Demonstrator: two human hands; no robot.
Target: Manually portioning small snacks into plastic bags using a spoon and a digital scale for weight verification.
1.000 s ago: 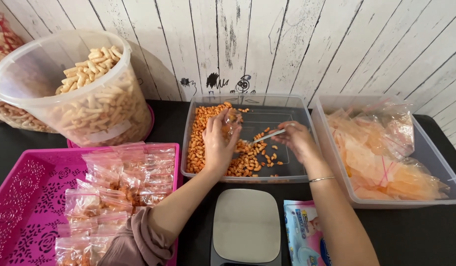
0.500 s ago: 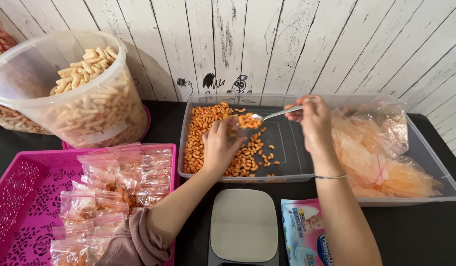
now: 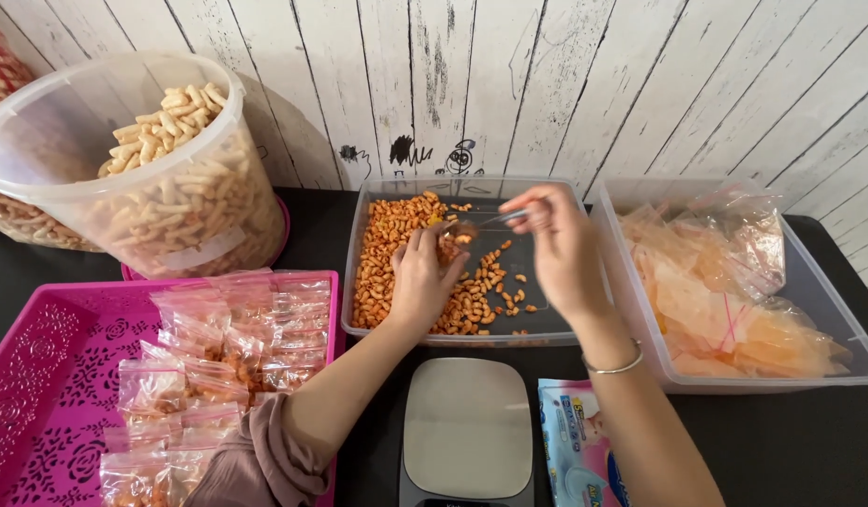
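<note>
Since half a second ago our right hand [image 3: 556, 246] has dropped from its raised position and tipped the spoon [image 3: 495, 220] toward the bag.

Landmark: clear tub [image 3: 547, 324], centre of the table.

- Left hand [image 3: 423, 277]: over the tub's middle, fingers curled shut on a small clear bag [image 3: 445, 246]. The bag mouth seems to be held open, though blur hides it.
- Right hand: above the tub's far right side, fingers pinched on the spoon handle, bowl at the bag.
- Snacks [image 3: 387, 253]: orange, loose, heaped in the tub's left half, scattered at its centre.
- Handling: we judge the bag light, limp and slippery, best pinched at its rim; the snacks light and brittle.
- Scale [image 3: 467, 427]: just in front of the tub.
- Pink tray [image 3: 40, 376] of filled bags: left of the tub.
- Bucket [image 3: 124, 160] of pale sticks: far left.
- Bin [image 3: 828, 300] of empty bags: right.
</note>
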